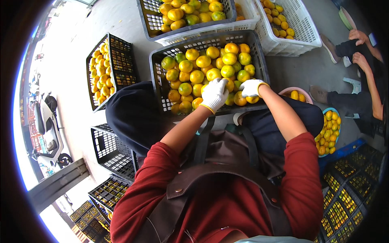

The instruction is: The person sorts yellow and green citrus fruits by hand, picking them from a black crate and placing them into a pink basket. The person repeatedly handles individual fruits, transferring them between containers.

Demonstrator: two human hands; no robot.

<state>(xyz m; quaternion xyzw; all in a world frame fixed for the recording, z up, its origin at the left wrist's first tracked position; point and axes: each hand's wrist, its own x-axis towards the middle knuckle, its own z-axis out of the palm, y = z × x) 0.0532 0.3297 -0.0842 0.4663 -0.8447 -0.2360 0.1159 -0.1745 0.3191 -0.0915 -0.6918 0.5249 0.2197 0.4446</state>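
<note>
A black plastic crate (155,82) stands between my knees, holding many yellow-orange mandarins (203,61) with green patches. Over its near half is my left hand (214,93), in a white knit glove with a yellow cuff. Its fingers curl beside a mandarin (229,86), and whether they grip it is hidden. My right hand (251,88), gloved the same way, reaches down among the fruit near the crate's right wall. The fingertips touch or sit close to a mandarin (239,99); the glove hides any grip.
Beyond stand another black crate (194,30) of mandarins and a white crate (299,27). A filled black crate (123,60) is at left. A pink basket (308,97) and blue basket (327,110) hold fruit at right, near a seated person's legs (349,98). Stacked crates (343,194) fill the lower right.
</note>
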